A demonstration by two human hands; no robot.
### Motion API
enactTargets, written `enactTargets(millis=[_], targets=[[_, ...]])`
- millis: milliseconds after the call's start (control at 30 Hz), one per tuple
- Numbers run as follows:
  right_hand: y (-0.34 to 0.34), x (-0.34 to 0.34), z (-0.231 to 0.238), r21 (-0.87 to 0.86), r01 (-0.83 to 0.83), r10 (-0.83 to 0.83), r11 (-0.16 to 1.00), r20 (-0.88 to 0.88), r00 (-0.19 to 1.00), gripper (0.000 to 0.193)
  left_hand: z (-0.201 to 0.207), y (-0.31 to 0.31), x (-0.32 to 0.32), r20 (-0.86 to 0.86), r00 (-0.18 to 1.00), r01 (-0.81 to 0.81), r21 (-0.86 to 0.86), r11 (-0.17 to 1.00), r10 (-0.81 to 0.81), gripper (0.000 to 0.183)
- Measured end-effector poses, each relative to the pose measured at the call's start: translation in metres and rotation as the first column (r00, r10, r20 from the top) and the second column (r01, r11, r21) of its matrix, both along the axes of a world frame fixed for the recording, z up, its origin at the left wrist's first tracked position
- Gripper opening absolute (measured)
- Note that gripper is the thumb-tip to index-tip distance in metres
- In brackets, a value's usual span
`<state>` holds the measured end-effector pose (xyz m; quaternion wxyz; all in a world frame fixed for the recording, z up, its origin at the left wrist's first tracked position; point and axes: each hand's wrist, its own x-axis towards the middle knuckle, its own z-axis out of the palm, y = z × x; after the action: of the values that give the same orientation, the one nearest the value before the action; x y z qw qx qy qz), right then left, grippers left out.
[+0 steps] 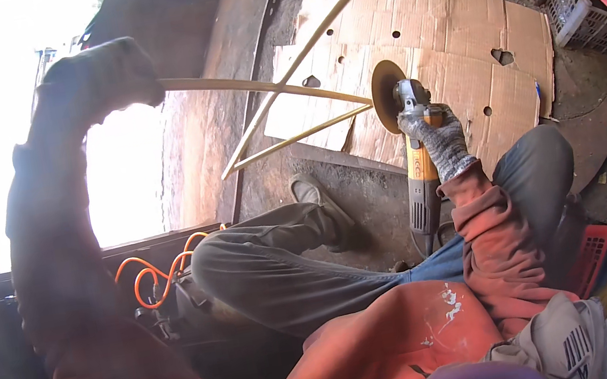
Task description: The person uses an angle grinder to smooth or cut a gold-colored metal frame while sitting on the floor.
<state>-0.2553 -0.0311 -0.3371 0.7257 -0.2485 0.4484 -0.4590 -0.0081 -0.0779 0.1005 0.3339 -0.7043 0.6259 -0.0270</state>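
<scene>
In my raised, gloved left hand (106, 76), the fingers are wrapped round one end of a thin brass-coloured metal frame (220, 84). Its slim bars cross and meet at sharp corners, and one long bar runs off past the top edge. My right hand (438, 140), in a grey knitted glove, grips a yellow and dark angle grinder (420, 173) near its head. The grinder's round brown disc (388, 97) stands nearly edge-on at the frame's right-hand corner. Whether the disc touches the metal I cannot tell. No sparks show.
Flattened cardboard (445, 26) with several holes lies on the dirty floor beyond the grinder. An orange hose (148, 275) loops left of my bent leg. Plastic crates, one grey (583, 18) and one red (601, 242), stand at the right.
</scene>
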Motion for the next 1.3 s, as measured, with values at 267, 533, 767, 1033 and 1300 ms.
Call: enactTargets(millis=[267, 533, 767, 1033, 1300], targets=[[-0.002, 0.013, -0.012, 0.003, -0.038, 0.038, 0.999, -0.042, 0.998, 0.053, 0.039, 0.007, -0.001, -0.152, 0.987, -0.017, -0.441, 0.898, -0.056, 0.016], [0.003, 0.024, -0.025, -0.010, -0.125, 0.122, 0.992, -0.148, 0.981, 0.054, -0.033, 0.044, 0.048, 0.844, 0.518, 0.600, -0.243, 0.762, -0.139, 0.017], [-0.001, 0.037, -0.028, -0.054, -0.217, 0.219, 0.975, 0.048, 0.974, 0.054, -0.035, 0.048, 0.085, 0.813, 0.578, 0.610, -0.380, 0.695, -0.063, 0.006], [0.054, 0.052, 0.032, -0.334, -0.477, 0.430, 0.813, -0.207, 0.879, 0.064, -0.033, 0.004, 0.102, 0.328, 0.905, 0.424, -0.630, 0.651, -0.272, 0.006], [0.053, 0.031, 0.035, -0.413, -0.440, 0.347, 0.797, -0.283, 0.894, 0.076, -0.043, -0.022, 0.136, 0.806, 0.356, 0.788, 0.012, 0.615, -0.472, 0.005]])
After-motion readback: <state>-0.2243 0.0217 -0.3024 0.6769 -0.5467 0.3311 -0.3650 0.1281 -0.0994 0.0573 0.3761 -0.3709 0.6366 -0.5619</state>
